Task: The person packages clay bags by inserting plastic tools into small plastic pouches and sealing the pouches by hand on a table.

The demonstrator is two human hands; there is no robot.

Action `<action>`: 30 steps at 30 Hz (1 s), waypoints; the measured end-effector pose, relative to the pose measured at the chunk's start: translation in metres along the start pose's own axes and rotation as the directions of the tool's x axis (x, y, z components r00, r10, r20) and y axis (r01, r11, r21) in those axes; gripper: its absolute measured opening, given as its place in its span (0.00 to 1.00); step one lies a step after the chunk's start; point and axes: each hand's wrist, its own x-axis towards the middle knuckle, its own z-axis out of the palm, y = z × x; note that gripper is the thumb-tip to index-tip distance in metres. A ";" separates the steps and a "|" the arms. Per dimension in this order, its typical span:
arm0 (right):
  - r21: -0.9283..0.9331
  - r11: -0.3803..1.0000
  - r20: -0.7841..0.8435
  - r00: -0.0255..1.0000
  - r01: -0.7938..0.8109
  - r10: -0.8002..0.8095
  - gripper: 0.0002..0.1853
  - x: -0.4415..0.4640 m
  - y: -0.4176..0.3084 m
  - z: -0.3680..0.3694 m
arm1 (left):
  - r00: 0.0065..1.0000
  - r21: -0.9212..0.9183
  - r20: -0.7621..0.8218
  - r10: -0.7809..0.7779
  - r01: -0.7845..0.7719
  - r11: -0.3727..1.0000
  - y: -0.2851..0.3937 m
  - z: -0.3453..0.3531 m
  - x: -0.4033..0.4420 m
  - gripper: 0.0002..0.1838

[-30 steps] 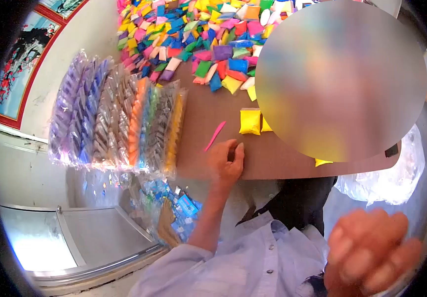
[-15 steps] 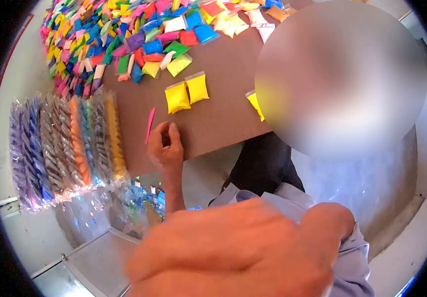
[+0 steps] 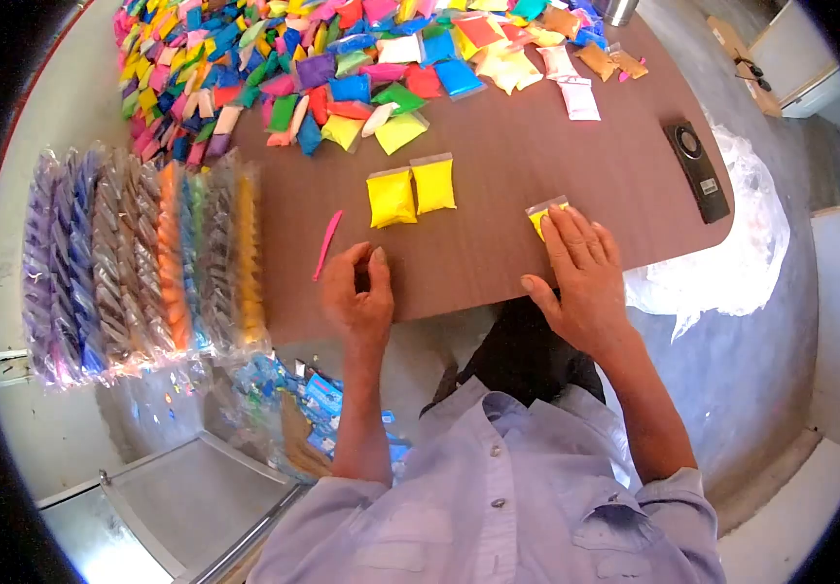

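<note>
My left hand (image 3: 358, 297) rests at the table's front edge, its fingers loosely curled in and nothing visible in them. Just beyond it lies a thin pink plastic knife-like tool (image 3: 327, 245). Two clear packets filled with yellow material, one on the left (image 3: 392, 200) and one on the right (image 3: 433, 185), lie side by side farther up the table. To the right, my right hand (image 3: 583, 277) lies flat with fingers stretched over a third yellow packet (image 3: 537, 216). Only that packet's far left corner shows; the rest is hidden under the fingers.
A large heap of coloured packets (image 3: 245, 73) covers the back left of the brown table (image 3: 478, 248). Long plastic sleeves of twisted coloured pieces (image 3: 147, 263) stand at the left edge. A black device (image 3: 697, 170) lies at the right, near a clear plastic bag (image 3: 741, 234).
My right hand has moved from close before the camera down onto the yellow packet at the right. My left hand stays beside the pink tool. The blurred round patch is gone from view.
</note>
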 end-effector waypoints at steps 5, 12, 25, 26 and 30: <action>0.040 0.999 0.024 1.000 -0.005 0.004 0.41 -0.004 0.007 0.014 | 1.000 0.039 -0.013 -0.006 0.007 0.999 0.004 -0.001 -0.002 0.09; 0.014 1.000 0.006 1.000 -0.009 0.009 0.40 -0.001 0.002 0.011 | 0.999 0.046 0.006 0.047 -0.048 0.998 0.005 -0.005 0.003 0.08; 0.028 0.999 -0.099 0.995 -0.024 0.027 0.35 -0.015 0.007 0.014 | 0.999 0.005 0.017 0.050 -0.051 0.999 0.003 -0.006 0.004 0.08; 0.033 0.999 -0.111 0.993 -0.034 0.038 0.35 -0.016 0.007 0.016 | 0.998 0.006 0.023 0.066 -0.066 0.998 0.000 -0.007 0.001 0.08; 0.106 0.994 -0.163 0.986 -0.024 0.042 0.34 -0.015 0.009 0.016 | 0.996 0.100 -0.015 0.086 -0.084 0.991 -0.007 -0.019 0.018 0.11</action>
